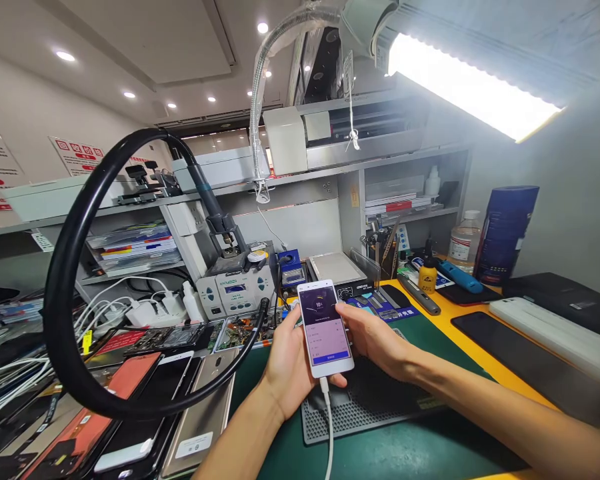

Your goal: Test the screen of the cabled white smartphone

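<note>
White phone (325, 330) with plugged-in cable (329, 427) gripped between both hands, left (290, 363) and right (375, 340), above grey mat (375, 400).

Single head-worn view, looking forward and down over the worktop (430, 453), close above both forearms, shelves (330, 175) straight ahead, lamp (470, 87) overhead at upper right, ceiling visible beyond

Both hands (290, 363) (375, 337) raised — fingers curled (gripping)
</note>
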`<action>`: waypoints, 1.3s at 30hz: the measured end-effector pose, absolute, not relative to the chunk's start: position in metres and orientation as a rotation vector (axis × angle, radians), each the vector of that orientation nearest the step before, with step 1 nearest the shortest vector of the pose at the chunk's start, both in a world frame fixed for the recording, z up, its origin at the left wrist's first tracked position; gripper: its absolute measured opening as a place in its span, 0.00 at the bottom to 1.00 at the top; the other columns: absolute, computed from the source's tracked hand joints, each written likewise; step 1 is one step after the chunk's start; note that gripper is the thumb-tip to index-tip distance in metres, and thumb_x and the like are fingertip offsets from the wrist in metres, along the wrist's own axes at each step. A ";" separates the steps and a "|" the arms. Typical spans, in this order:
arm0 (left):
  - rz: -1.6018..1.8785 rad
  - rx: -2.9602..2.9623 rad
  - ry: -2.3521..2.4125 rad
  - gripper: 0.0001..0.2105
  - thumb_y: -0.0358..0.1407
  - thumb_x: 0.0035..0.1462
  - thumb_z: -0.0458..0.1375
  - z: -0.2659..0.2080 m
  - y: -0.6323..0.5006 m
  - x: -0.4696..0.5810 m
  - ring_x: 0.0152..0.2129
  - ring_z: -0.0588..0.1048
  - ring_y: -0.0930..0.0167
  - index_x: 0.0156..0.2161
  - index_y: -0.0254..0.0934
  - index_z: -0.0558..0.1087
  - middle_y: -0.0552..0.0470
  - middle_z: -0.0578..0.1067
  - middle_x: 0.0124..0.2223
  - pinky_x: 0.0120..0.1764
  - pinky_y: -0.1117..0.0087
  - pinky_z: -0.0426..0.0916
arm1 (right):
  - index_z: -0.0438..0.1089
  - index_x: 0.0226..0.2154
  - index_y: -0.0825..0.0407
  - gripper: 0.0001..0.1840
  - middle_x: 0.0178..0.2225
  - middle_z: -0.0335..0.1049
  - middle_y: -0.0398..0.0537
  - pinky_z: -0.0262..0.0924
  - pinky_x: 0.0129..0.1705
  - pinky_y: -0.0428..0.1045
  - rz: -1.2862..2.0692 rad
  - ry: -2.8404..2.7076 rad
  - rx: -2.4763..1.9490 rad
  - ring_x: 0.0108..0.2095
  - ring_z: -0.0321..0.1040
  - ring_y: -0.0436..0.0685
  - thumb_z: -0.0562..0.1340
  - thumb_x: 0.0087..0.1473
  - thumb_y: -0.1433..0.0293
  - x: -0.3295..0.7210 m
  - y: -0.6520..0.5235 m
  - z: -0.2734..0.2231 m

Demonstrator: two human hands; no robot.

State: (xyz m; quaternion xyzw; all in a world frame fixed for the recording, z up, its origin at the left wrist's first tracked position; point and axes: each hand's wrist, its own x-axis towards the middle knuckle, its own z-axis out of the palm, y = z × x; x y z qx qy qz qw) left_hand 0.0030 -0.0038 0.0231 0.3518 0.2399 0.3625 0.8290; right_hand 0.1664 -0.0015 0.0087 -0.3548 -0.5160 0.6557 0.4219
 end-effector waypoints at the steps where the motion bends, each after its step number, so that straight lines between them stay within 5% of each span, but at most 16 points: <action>1: 0.772 0.747 0.510 0.29 0.50 0.66 0.45 0.023 -0.004 0.003 0.26 0.75 0.63 0.50 0.25 0.76 0.38 0.76 0.38 0.20 0.63 0.74 | 0.68 0.45 0.54 0.25 0.37 0.75 0.52 0.58 0.40 0.56 1.644 -1.297 -0.889 0.35 0.69 0.61 0.50 0.63 0.51 0.166 -0.001 0.009; 24: 0.749 0.728 0.492 0.30 0.52 0.65 0.46 0.021 -0.002 0.002 0.27 0.76 0.61 0.51 0.25 0.75 0.35 0.76 0.40 0.21 0.62 0.74 | 0.69 0.44 0.52 0.23 0.37 0.75 0.51 0.59 0.40 0.55 1.661 -1.271 -0.916 0.35 0.69 0.60 0.54 0.60 0.51 0.167 0.000 0.010; 39: 0.744 0.735 0.486 0.31 0.53 0.64 0.46 0.019 -0.001 0.001 0.28 0.75 0.62 0.51 0.24 0.74 0.37 0.75 0.39 0.21 0.62 0.74 | 0.67 0.53 0.48 0.26 0.35 0.74 0.47 0.55 0.34 0.51 1.608 -1.330 -0.908 0.32 0.67 0.58 0.60 0.50 0.62 0.167 -0.001 0.014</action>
